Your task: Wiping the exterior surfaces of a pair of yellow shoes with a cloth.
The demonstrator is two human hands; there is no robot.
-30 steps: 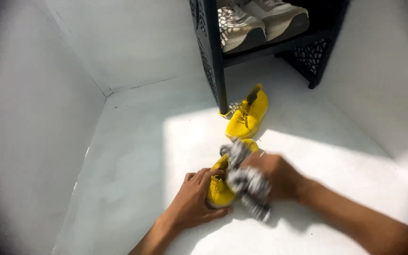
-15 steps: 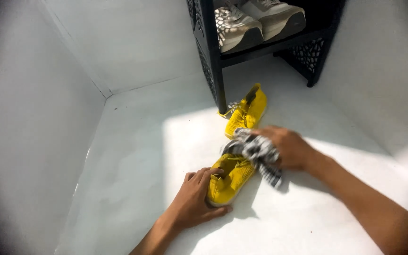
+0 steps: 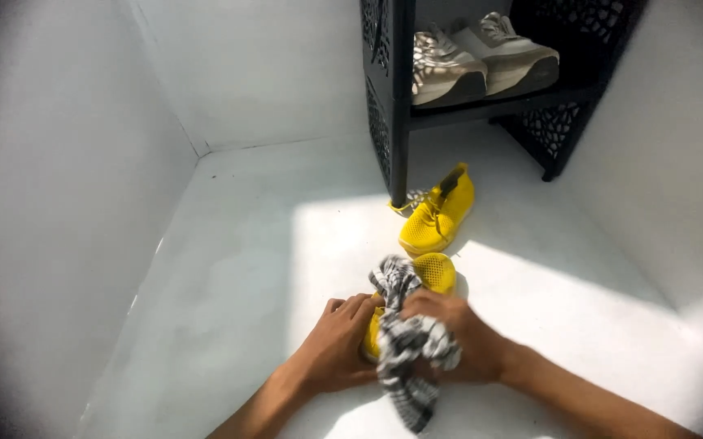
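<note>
White floor (image 3: 229,268), shoe being wiped.
A yellow shoe (image 3: 428,276) is held by the left hand (image 3: 339,345); a cloth (image 3: 408,345) is gripped by the right hand (image 3: 457,337). Second shoe (image 3: 439,215) untouched.

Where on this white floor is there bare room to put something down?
The widest bare patch lies left of the left hand, out to the left wall. Another runs right of the yellow shoe by the rack, toward the right wall. It is crowded where both hands press the checked cloth on the near yellow shoe.
</note>
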